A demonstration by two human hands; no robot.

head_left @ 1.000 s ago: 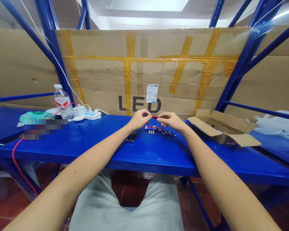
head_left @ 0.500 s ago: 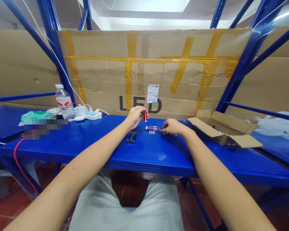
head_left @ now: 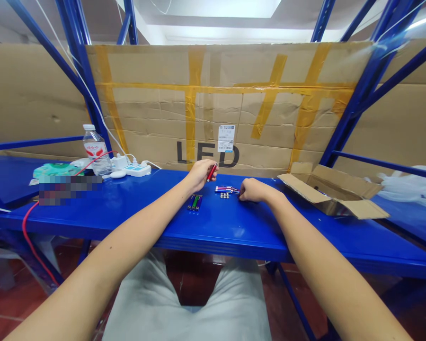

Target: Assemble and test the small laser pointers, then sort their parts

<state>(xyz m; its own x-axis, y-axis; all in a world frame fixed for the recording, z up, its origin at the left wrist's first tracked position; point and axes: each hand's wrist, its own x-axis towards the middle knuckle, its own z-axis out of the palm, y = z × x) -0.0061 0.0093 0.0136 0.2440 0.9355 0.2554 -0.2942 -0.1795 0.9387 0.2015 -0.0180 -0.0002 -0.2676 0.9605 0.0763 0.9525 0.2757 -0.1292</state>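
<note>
My left hand [head_left: 201, 175] is closed around a slim red metal tube [head_left: 212, 173] with silvery ends, tilted above the blue table. Resting on the table, my right hand [head_left: 252, 190] has its fingers drawn together; whatever they hold or cover is hidden. Just left of those fingertips lie several shiny metal tubes [head_left: 223, 189] side by side, with small keychain-like metal pieces [head_left: 235, 191] at their right end. Several small silvery button cells [head_left: 225, 195] sit in rows in front of them. Below my left wrist lies a group of dark and green tubes [head_left: 195, 202].
An open cardboard box [head_left: 328, 192] stands at the right of the table [head_left: 213, 232]. At the left are a water bottle [head_left: 97, 151], a white power strip [head_left: 138, 169], a green packet [head_left: 55, 170] and a red cable [head_left: 26, 237]. A taped cardboard sheet [head_left: 156, 113] forms the back.
The red tube has tipped from upright to slanted in my left hand. My right hand has shifted slightly, its fingers now bent lower over the small pieces on the table.
</note>
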